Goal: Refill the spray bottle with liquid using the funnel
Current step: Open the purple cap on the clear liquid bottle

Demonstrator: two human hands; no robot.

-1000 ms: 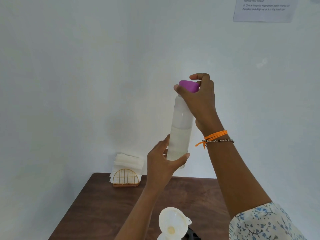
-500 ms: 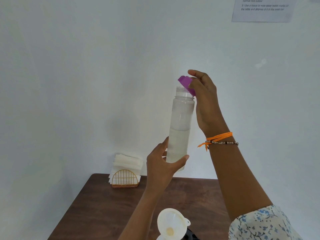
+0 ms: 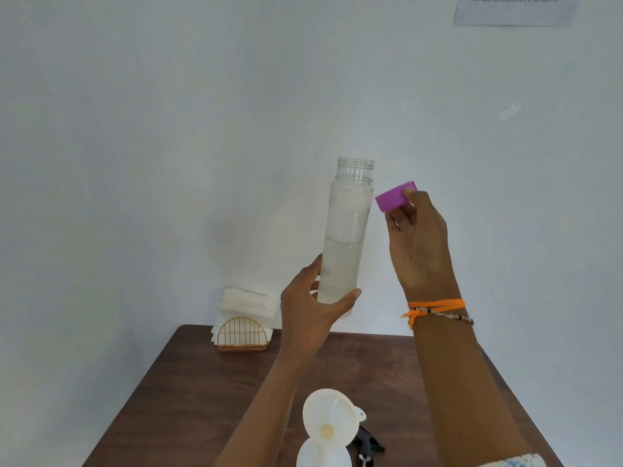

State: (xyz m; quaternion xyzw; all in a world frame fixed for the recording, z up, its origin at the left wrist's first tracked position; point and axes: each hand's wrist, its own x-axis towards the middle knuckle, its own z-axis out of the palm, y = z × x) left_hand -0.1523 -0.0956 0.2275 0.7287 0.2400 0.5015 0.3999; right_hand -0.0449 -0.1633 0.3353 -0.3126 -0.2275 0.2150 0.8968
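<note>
Purple cap [image 3: 395, 197] now off clear bottle [image 3: 347, 237] — a second ago sat screwed on top, then tipped at rim. Pinched in right hand [image 3: 418, 244], just beside neck. Left hand [image 3: 312, 310] wrapped round bottle base, held upright above worktop [image 3: 202, 382], roughly half full. Funnel [image 3: 332, 421] seated in spray bottle [image 3: 322, 455] below — pouring judged next.
</note>
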